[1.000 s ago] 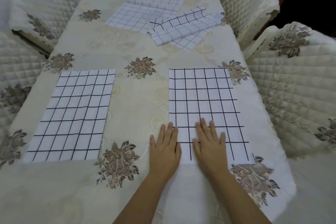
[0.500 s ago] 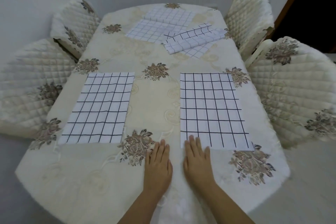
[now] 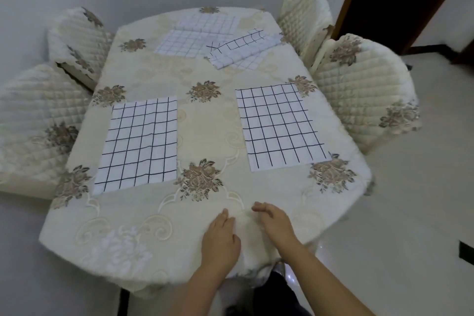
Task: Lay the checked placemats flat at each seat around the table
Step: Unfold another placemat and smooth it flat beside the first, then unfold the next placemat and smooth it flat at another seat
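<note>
While both hands [image 3: 246,231] rest near, the right placemat [image 3: 282,127] lies beyond.

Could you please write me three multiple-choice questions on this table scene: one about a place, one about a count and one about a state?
1. Where does the folded placemat pile lie?
A) beside the hands
B) at the far end of the table, right of the middle
C) on a chair seat

2. How many quilted chairs are in view?
A) two
B) three
C) four

3. What are the left hand and the right hand doing?
A) they are at the table's near edge, holding nothing
B) pinching a placemat corner
C) lifting a chair

Answers:
1 B: the pile sits far from the hands, towards the right side.
2 C: two chairs stand on each side.
3 A: neither hand reaches the nearest flat placemat.
</note>
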`<state>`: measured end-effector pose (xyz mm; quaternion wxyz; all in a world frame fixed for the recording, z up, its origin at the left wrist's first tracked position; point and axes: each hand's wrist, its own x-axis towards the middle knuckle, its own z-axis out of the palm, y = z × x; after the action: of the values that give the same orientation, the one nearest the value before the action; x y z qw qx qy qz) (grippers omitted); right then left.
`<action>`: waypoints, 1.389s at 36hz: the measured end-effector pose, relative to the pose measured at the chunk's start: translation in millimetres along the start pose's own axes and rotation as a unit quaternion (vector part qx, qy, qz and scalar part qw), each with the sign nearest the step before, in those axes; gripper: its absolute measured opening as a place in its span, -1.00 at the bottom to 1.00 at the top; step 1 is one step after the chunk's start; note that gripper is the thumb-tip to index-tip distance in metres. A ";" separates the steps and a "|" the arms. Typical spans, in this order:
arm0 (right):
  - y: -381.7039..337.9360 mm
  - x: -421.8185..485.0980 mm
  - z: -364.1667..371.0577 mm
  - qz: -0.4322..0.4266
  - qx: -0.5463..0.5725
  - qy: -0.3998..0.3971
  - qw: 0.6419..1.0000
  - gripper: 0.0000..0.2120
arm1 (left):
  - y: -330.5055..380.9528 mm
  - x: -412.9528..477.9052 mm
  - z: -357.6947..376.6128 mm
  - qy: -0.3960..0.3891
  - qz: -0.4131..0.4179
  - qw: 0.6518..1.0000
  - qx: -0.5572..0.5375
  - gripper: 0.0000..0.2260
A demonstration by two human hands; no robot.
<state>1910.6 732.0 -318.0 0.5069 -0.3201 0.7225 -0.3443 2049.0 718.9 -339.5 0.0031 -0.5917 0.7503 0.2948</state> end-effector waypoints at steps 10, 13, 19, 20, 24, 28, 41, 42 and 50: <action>-31.9 -52.2 -101.7 -0.007 0.264 0.115 0.958 -0.76 | 120.3 -7.4 -26.7 0.007 0.041 0.955 -0.293 -0.79; -34.6 -61.6 -144.1 -0.037 0.300 0.148 0.942 -0.74 | 173.7 -6.0 -31.3 -0.005 0.075 0.935 -0.346 -0.74; -21.7 -75.2 -266.2 -0.093 0.313 0.241 0.914 -0.71 | 309.7 6.9 -15.7 -0.045 0.181 0.903 -0.386 -0.71; -18.6 -76.4 -288.7 -0.100 0.306 0.253 0.912 -0.71 | 333.5 9.3 -9.4 -0.052 0.192 0.895 -0.399 -0.72; -6.6 -79.6 -378.5 -0.114 0.290 0.299 0.902 -0.72 | 428.1 17.6 19.6 -0.098 0.226 0.866 -0.436 -0.75; 4.3 -75.9 -452.1 -0.121 0.291 0.344 0.885 -0.72 | 501.2 28.2 48.1 -0.119 0.265 0.861 -0.418 -0.73; -8.8 29.7 -591.9 -0.114 0.318 0.344 0.876 -0.71 | 629.0 140.5 87.9 -0.097 0.257 0.883 -0.379 -0.75; -14.3 48.2 -608.0 -0.117 0.313 0.341 0.879 -0.71 | 644.1 161.3 90.2 -0.096 0.255 0.882 -0.384 -0.75; -81.6 179.5 -709.1 -0.126 0.279 0.328 0.894 -0.72 | 744.6 307.7 75.7 -0.101 0.240 0.867 -0.425 -0.75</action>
<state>1193.7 663.4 -166.2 0.2622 -0.1229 0.6757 -0.6780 1268.3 573.8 -184.1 -0.2437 -0.3046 0.6671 0.6346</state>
